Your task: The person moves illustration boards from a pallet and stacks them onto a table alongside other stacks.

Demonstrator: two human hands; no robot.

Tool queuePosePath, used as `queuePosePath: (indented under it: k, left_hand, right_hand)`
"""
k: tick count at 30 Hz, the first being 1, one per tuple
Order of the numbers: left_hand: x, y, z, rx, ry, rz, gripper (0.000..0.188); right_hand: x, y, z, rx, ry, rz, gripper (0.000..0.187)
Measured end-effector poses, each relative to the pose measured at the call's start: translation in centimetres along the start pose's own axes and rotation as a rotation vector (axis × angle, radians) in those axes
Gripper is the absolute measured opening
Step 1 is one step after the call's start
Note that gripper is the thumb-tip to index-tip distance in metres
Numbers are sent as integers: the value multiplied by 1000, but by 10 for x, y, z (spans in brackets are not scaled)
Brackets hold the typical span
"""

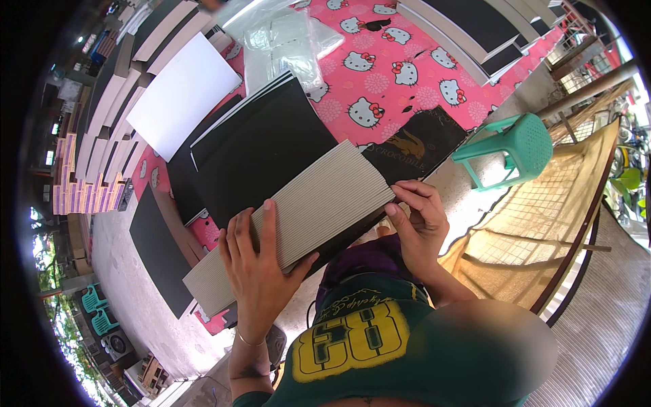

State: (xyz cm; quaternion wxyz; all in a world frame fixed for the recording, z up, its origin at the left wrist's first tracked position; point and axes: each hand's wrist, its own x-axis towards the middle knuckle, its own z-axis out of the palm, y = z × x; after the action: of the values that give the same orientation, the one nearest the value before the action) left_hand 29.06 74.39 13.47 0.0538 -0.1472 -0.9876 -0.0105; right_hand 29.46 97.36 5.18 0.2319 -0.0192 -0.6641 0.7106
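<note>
A long grey panel with fine lengthwise ridges (332,193) lies slantwise in front of me at the table's near edge. My left hand (254,254) rests on its left half, fingers spread over the top and thumb by the near edge. At the panel's right end, my right hand (422,220) pinches the corner between thumb and fingers. Just beyond the panel, partly covered by it, is a pile of black sheets (264,139) with white edges showing. Whether the panel is one piece or several layers, I cannot tell.
A pink patterned cloth (369,74) covers the table. On it lie a white sheet (183,95), clear plastic bags (278,54) and a printed black sheet (420,146). Black-and-grey stacks (102,142) stand left, another stack (468,30) far right. A green stool (519,146) is beyond the right edge.
</note>
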Motion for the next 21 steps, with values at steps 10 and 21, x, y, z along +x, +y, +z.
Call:
queuePosePath:
  k: [10,21]
  left_hand:
    - [1,3,-4,-38,-6,-21,101]
    - [0,3,-5,-49,0,-38,104]
  right_hand:
    - [7,-8,-2,235,-135,147,35]
    - [4,-22,3,39,-144,189,42]
